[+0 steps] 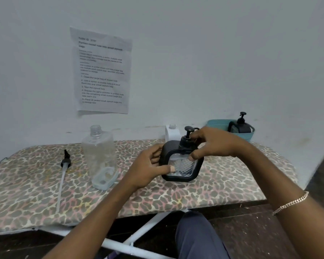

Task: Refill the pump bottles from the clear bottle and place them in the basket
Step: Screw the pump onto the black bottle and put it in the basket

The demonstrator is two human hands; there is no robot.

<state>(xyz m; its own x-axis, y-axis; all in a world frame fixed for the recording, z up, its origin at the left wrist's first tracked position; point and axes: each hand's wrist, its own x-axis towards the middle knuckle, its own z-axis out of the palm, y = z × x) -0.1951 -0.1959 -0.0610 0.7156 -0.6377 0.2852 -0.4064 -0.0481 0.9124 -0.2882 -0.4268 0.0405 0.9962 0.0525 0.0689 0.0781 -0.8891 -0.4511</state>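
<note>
A black-framed pump bottle (183, 168) with a clear diamond-patterned body stands on the leopard-print board (36, 193). My left hand (148, 169) grips its left side, thumb across the front. My right hand (209, 144) curls round its black pump head and collar at the top. A tall clear bottle (99, 156) stands uncapped to the left, nearly empty. Its loose pump with a long tube (63, 172) lies on the board further left. Another black pump bottle (239, 126) sits in the teal basket (251, 135) at the back right.
A white bottle (171, 132) without a cap stands behind the held bottle by the wall. A printed sheet (101, 70) is taped to the wall. The board's white legs (148, 227) and my knee (195, 234) are below the front edge.
</note>
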